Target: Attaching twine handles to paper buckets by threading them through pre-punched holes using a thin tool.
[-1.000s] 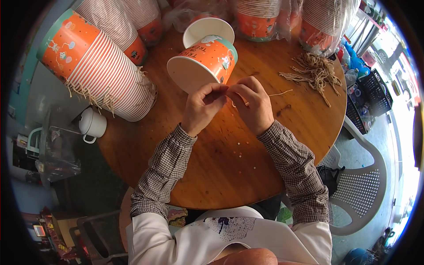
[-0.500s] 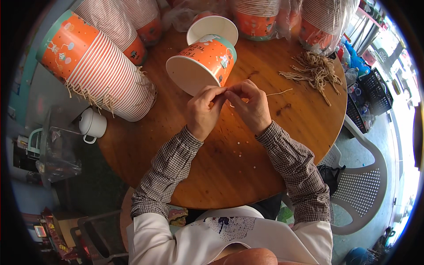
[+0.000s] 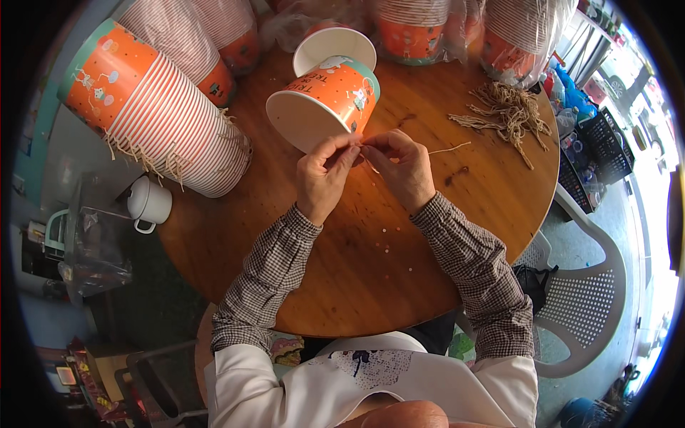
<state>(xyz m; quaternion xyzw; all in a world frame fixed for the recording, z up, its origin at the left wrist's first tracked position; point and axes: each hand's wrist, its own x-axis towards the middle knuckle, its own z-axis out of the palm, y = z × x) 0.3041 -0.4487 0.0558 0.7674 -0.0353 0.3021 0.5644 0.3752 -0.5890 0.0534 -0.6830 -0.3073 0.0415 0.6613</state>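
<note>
My left hand (image 3: 322,177) and my right hand (image 3: 404,170) meet fingertip to fingertip over the middle of the table, both pinched on a thin beige cord (image 3: 451,148). A loose end of it sticks out to the right, past my right hand. Just beyond my fingers an orange paper bucket (image 3: 342,96) with a green band lies on its side, its white mouth facing me. Whether the cord passes through the bucket is hidden by my fingers. A second bucket (image 3: 335,48) lies behind it, its white inside showing.
A tall leaning stack of buckets (image 3: 164,114) with cord handles stands at the left, beside a white enamel mug (image 3: 150,200). Bagged bucket stacks (image 3: 414,32) line the far edge. A heap of cords (image 3: 510,118) lies at the right of the round wooden table (image 3: 357,285); beyond it is a plastic chair (image 3: 585,307).
My hands have shifted slightly left, still pinching. The two lying buckets have moved a little to the left.
</note>
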